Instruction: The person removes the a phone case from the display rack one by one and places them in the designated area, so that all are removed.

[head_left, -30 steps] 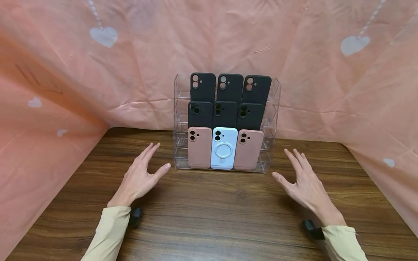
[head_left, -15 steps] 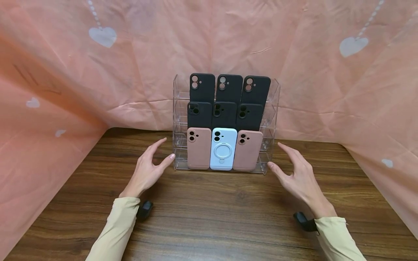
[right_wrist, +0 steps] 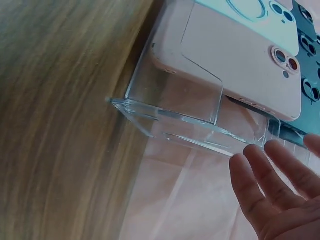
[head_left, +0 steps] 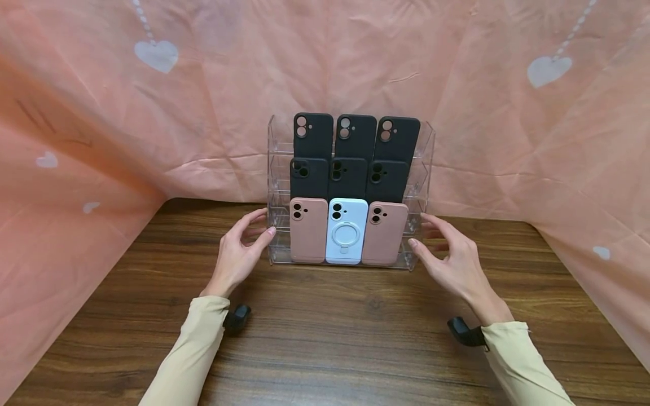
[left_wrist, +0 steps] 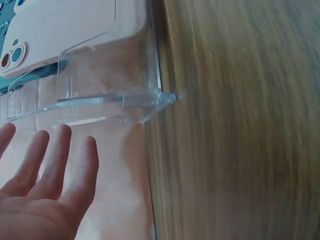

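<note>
A clear acrylic tiered rack (head_left: 413, 248) stands on the wooden table, holding phone cases in three rows. The front row has a pink phone case (head_left: 308, 231) on the left, a white phone case (head_left: 350, 225) with a ring in the middle and another pink phone case (head_left: 386, 234) on the right. Black phone cases (head_left: 313, 135) fill the two rows behind. At the rack's left side is my left hand (head_left: 238, 251), fingertips right at the clear side panel. My right hand (head_left: 457, 256) mirrors it at the right panel, fingers spread and gently bent in the right wrist view.
The brown wooden table (head_left: 330, 332) extends in front of the rack. A pink cloth (head_left: 228, 101) with white hearts hangs behind and on both sides. Each wrist wears a black strap mount, the left mount (head_left: 237, 317) and the right mount (head_left: 464, 332).
Both hands have moved inward and forward, from standing apart at either side to the rack's two side panels. The rack and phone cases have stayed in place.
</note>
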{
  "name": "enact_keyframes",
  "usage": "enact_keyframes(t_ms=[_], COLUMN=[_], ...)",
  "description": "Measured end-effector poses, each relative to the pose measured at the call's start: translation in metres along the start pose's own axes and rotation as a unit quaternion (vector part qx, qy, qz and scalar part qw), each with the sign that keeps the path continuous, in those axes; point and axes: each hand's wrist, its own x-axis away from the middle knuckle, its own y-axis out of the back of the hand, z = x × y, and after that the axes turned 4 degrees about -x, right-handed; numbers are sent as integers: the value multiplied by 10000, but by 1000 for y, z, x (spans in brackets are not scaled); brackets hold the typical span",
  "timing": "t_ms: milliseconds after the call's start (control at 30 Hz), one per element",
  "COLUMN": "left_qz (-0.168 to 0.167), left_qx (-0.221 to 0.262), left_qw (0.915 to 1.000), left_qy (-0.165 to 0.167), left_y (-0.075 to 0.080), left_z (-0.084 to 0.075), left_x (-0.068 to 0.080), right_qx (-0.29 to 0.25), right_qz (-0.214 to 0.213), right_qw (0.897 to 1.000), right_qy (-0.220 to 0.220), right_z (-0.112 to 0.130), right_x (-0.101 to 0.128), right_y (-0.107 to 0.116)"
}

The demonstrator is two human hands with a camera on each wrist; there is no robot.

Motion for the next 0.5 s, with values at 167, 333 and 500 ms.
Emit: enact_keyframes(t_ms=[167, 333, 500], left_qz=[-265, -471, -655], left_qx=[380, 729, 807], left_qw=[9989, 9961, 9941], left_qy=[61, 155, 312], left_y=[-4, -9, -14], left_z=[-1, 0, 0], left_x=[-4, -7, -8], right_qx=[-20, 20, 58], right_qz=[-93, 102, 351], right_qw=[9999, 9998, 9987], right_qy=[-31, -179, -354], right_z=[5, 11, 12], right_x=[-6, -13, -17], right_y=[0, -2, -8])
